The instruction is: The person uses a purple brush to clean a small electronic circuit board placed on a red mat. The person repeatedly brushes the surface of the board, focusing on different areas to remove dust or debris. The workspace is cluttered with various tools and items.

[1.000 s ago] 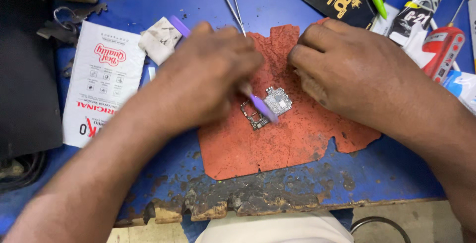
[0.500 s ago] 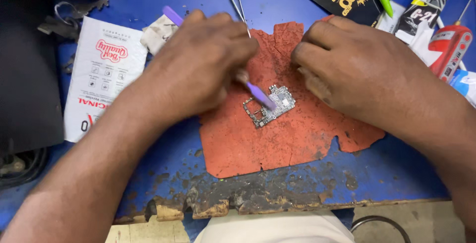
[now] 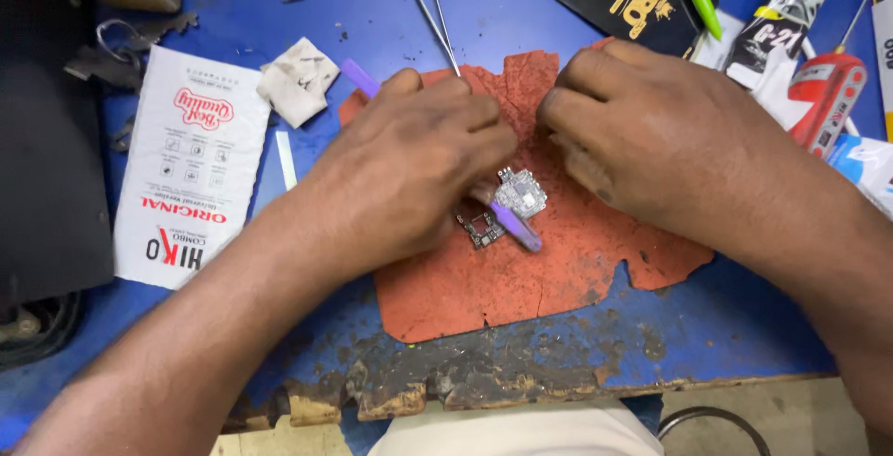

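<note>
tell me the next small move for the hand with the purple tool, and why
Probably draw the purple tool back across the small circuit board: its tip lies past the board's lower edge, and the left hand grips it while the right hand rests beside on the red mat.

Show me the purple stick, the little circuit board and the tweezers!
purple stick (image 3: 517, 228): head view, on its flat tip beyond the left hand.
circuit board (image 3: 521, 191): head view, on its silvery shielded part.
tweezers (image 3: 430, 7): head view, midway along the two thin metal arms.

Bare red mat lies open below the circuit board; tweezers crowd above.
</note>
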